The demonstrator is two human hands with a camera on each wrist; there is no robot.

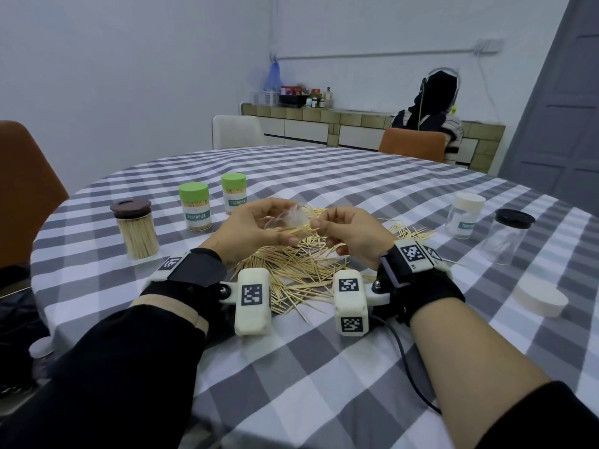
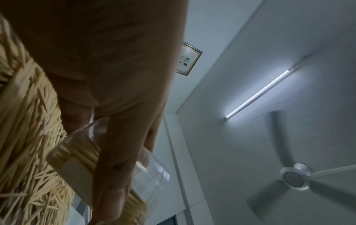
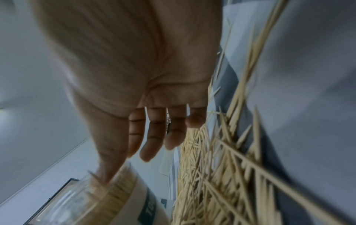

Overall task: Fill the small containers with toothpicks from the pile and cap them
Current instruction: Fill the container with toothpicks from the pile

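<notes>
**Clear container held over the toothpick pile**

At the centre of the head view, a small clear container (image 1: 293, 218) lies tilted on its side in the air, gripped by the left hand (image 1: 256, 226) with fingers and thumb curled round it. The left wrist view shows a bundle of toothpicks (image 2: 77, 152) already inside it, behind a pale label. The right hand (image 1: 350, 234) sits just right of the container's mouth, its thumb and forefinger pinched together at the opening; whether they hold a toothpick cannot be told from the head view. In the right wrist view its other fingers (image 3: 154, 134) hang loosely extended.

Directly below both hands, the pile of toothpicks (image 1: 301, 270) spreads across the checked tabletop (image 1: 324, 367), reaching toward the lower middle of the frame.

At left of centre stand two filled containers with green caps (image 1: 193, 191) (image 1: 233, 180), side by side. Further left, a taller jar with a dark brown lid (image 1: 131, 209) is packed with toothpicks. At the right of the frame stand a container with a white cap (image 1: 468, 202) and, near the right edge, a clear jar with a black lid (image 1: 514, 218). A loose white cap (image 1: 539, 301) lies on the cloth at lower right.

In the upper right, a seated person (image 1: 434, 115) faces away, beyond the tabletop.
</notes>
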